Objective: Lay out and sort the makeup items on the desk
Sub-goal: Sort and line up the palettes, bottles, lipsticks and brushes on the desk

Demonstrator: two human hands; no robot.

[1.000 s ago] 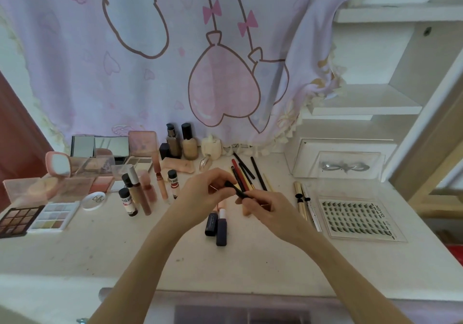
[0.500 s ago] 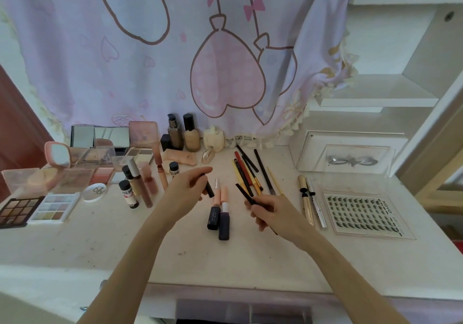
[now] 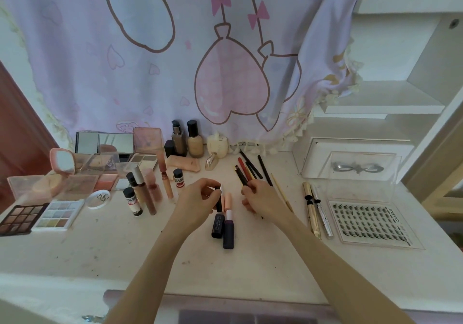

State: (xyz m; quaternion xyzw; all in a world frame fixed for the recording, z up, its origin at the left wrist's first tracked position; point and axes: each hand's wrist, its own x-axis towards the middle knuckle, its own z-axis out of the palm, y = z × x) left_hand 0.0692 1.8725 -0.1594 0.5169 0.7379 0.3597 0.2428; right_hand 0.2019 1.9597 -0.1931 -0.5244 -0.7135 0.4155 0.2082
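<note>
Far left of the left hand, flat on the desk (image 3: 105, 246): two palettes (image 3: 21, 218), side by side, one dark, one pale. Behind them, open compacts (image 3: 62, 161) and mirrors. Nearer the left hand, a cluster of small bottles and tubes (image 3: 144, 191), some upright, some lying. Behind the hands, against the curtain (image 3: 155, 68), two foundation bottles (image 3: 186, 139) standing together.

Left hand (image 3: 199, 198) hovering over the desk, fingers curled, thumb and fingertips pinching a small black cap (image 3: 217, 189). Just below and right of it, two lipsticks (image 3: 223, 223) lying side by side, pointing away, touching or nearly so.

Right hand (image 3: 263, 198) close beside the left, fingers curled around a thin black pencil (image 3: 241, 176) angled up and leftward. Just beyond its knuckles, a fan of other pencils (image 3: 253, 167), black, red and yellow, lying on the desk.

Right of the right hand, two slim mascara-like sticks (image 3: 315, 211) lying parallel. Farther right, a clear tray of false lashes (image 3: 370, 221), with an open clear box (image 3: 350, 171) behind it.
</note>
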